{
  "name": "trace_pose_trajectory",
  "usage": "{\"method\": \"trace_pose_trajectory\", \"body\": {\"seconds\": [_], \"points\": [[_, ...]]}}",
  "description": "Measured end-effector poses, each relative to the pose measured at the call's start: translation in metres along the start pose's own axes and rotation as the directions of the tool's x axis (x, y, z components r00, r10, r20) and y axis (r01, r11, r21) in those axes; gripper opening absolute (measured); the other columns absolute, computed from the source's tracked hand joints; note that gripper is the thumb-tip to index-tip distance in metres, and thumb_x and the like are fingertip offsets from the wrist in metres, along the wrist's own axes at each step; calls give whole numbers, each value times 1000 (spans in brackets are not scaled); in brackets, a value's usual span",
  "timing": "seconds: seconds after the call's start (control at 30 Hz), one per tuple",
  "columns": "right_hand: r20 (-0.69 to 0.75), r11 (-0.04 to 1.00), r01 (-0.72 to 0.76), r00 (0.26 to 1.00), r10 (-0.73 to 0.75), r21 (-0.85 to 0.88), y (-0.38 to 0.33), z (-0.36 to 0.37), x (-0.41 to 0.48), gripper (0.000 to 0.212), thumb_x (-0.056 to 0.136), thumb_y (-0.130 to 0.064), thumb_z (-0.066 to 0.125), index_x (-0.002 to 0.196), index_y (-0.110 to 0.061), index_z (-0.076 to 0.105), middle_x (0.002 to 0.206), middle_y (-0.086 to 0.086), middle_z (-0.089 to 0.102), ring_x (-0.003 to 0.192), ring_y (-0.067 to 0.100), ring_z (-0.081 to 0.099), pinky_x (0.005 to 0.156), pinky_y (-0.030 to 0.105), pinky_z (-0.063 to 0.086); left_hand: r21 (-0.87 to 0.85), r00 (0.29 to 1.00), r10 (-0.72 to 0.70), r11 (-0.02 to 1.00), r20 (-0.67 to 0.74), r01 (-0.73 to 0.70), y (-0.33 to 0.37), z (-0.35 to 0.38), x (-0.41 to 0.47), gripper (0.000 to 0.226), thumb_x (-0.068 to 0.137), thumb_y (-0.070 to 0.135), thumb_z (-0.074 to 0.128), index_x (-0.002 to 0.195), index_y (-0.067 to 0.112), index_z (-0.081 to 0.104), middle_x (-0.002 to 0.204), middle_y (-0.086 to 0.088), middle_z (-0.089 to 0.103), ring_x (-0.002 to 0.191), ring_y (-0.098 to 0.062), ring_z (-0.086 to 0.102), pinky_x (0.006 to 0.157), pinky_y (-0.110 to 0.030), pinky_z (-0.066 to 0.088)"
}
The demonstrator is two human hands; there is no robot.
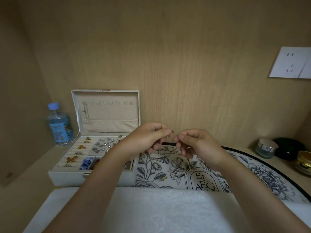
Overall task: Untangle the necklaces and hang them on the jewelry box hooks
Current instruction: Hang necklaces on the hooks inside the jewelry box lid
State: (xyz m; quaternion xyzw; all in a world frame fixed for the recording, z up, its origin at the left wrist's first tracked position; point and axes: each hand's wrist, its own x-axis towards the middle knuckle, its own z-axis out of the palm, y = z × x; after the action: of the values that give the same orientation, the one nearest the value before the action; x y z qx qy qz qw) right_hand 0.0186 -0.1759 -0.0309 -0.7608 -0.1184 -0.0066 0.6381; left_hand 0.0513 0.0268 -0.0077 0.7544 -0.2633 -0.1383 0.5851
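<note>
White terry towel (168,209) lies at the near edge, and above the floral printed mat (255,172) the left hand (148,137) and right hand (196,142), fingers curled, each pinch the fine gold-clasped necklace (172,131), held taut, likely to free tangles, right of the open white jewelry box (67,179) with 1 chain hung.

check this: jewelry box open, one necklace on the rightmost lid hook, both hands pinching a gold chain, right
Wrong hook: the head view shows the necklace on the leftmost lid hook. The jewelry box is open; left hand and right hand pinch a gold chain.
</note>
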Motion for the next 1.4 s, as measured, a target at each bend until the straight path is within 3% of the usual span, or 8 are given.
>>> {"method": "trace_pose_trajectory", "body": {"seconds": [0.17, 0.3, 0.5, 0.73, 0.83, 0.97, 1.07, 1.4], "points": [[105, 991, 70, 991, -82, 112, -37, 29, 26, 25, 102, -16, 47, 99, -2, 68, 74, 14, 59, 55, 23, 51, 52, 32, 41, 27, 992, 93, 995, -80, -91, 25, -28, -8, 23, 101, 26, 52, 94, 10, 68, 64, 4, 50, 49, -11, 42, 43, -20, 27], [111, 985, 124, 984, -137, 117, -62, 59, 55, 26, 91, -30, 50, 90, -9, 64, 66, 6, 51, 49, 18, 37, 49, 30, 24, 43, 988, 95, 995, -120, -91, 43, -68, -21, 22, 101, 24, 52, 92, 10, 65, 62, 3, 49, 47, -12, 41, 43, -21, 25], [144, 981, 110, 981, -133, 158, -86, 112, 98, 18, 93, -20, 60, 80, -16, 71, 57, -3, 41, 46, 10, 26, 47, 22, 16, 91, 978, 52, 995, -201, -34, 55, -139, -47, 25, 98, 24, 57, 76, 15, 63, 61, 1, 51, 44, -11, 42, 41, -20, 25], [-57, 992, 118, 991, -121, -50, -95, 175, 145, 9, 90, -20, 73, 83, -14, 75, 46, -15, 49, 41, 3, 40, 42, 18, 31, 263, 890, 80, 964, -449, 46, 23, -216, -65, 10, 89, 19, 71, 83, 12, 71, 58, 2, 57, 41, -8, 44, 42, -16, 36], [-176, 976, 154, 968, -181, -155, -87, 199, 165, 9, 85, -22, 78, 79, -15, 77, 62, -15, 68, 57, -5, 59, 60, 13, 45, 275, 815, 103, 959, -569, 71, 1, -231, -59, 9, 85, 21, 76, 79, 17, 73, 50, 11, 56, 37, -5, 44, 43, -18, 38], [-328, 938, 120, 916, -231, -325, -76, 218, 185, 12, 83, -26, 78, 75, -17, 76, 64, -13, 65, 61, -2, 56, 58, 10, 39, 335, 689, 131, 927, -713, 170, -24, -237, -42, 24, 82, 34, 77, 65, 20, 70, 43, 14, 56, 37, 3, 48, 53, -21, 39], [-433, 920, 94, 861, -266, -380, -67, 228, 197, 15, 82, -28, 77, 74, -17, 73, 65, -10, 66, 65, 4, 60, 63, 21, 43, 358, 611, 139, 899, -780, 252, -34, -234, -31, 32, 82, 41, 75, 63, 16, 70, 54, 8, 65, 51, -3, 58, 56, -22, 42], [-580, 879, -26, 760, -292, -476, -57, 247, 213, 20, 87, -35, 70, 72, -21, 67, 64, -7, 65, 67, 14, 61, 57, 25, 39, 227, 516, 46, 928, -855, 294, -48, -229, -4, 43, 82, 40, 69, 49, 14, 62, 51, 4, 67, 52, -12, 64, 62, -31, 56]]}}
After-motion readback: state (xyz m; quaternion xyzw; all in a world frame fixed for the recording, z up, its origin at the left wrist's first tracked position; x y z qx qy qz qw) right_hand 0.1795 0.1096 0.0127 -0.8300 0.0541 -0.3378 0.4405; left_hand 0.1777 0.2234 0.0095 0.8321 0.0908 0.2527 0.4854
